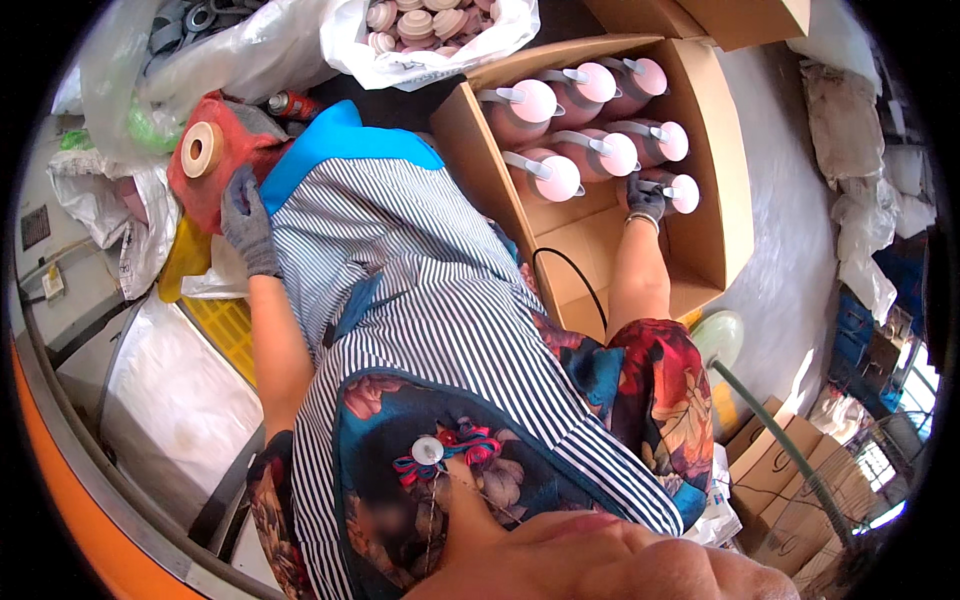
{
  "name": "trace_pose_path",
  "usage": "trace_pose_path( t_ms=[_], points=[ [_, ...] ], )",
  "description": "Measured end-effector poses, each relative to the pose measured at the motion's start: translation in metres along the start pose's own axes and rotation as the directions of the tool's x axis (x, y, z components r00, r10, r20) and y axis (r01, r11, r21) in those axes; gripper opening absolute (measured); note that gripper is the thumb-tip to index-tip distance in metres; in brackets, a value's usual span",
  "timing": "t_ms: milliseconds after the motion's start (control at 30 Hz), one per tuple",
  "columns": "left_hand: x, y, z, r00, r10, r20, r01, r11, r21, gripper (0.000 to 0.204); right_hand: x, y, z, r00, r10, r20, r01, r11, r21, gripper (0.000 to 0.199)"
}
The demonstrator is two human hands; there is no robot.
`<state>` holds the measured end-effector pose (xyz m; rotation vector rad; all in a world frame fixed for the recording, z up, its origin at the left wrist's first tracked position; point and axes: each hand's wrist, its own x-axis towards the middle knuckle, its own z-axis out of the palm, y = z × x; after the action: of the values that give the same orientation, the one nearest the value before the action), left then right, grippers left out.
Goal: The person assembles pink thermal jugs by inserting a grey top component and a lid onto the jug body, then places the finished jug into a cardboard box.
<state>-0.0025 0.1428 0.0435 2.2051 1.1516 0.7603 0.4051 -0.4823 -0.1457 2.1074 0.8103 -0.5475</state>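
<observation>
My right hand (645,199), in a grey glove, reaches into an open cardboard carton (725,165). Its fingers are closed around the handle of a pink jug (683,194) that stands at the carton's near right. Several more pink jugs (557,177) with pale round lids and grey handles stand upright beside it in rows. On the left, my gloved left hand (248,222) rests against a red cloth (235,160), its fingers stretched out and nothing visible in them. A beige ring-shaped part (201,149) with a dark hole lies on that cloth.
A white bag of pinkish round parts (430,28) stands behind the carton. Grey parts in clear plastic (198,18) are at the far left, with a red can (292,105) near the cloth. A yellow crate (222,325) is at left; a fan (720,340) and boxes (800,480) stand right.
</observation>
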Motion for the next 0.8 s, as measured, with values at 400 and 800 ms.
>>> trace_pose_path(
  t_ms=[400, 800],
  points=[
    [0.006, -0.009, 0.003, 0.999, 0.045, -0.018, -0.044, 0.998, 0.037, 0.030, -0.028, -0.037, -0.005, 0.907, -0.361, -0.218, 0.382, 0.922, 0.064, 0.012],
    [0.006, -0.051, -0.005, 0.911, -0.412, 0.005, 0.162, 0.347, -0.924, 0.021, -0.073, 0.022, -0.241, 0.904, -0.407, -0.129, 0.426, 0.877, 0.221, 0.036]
  ],
)
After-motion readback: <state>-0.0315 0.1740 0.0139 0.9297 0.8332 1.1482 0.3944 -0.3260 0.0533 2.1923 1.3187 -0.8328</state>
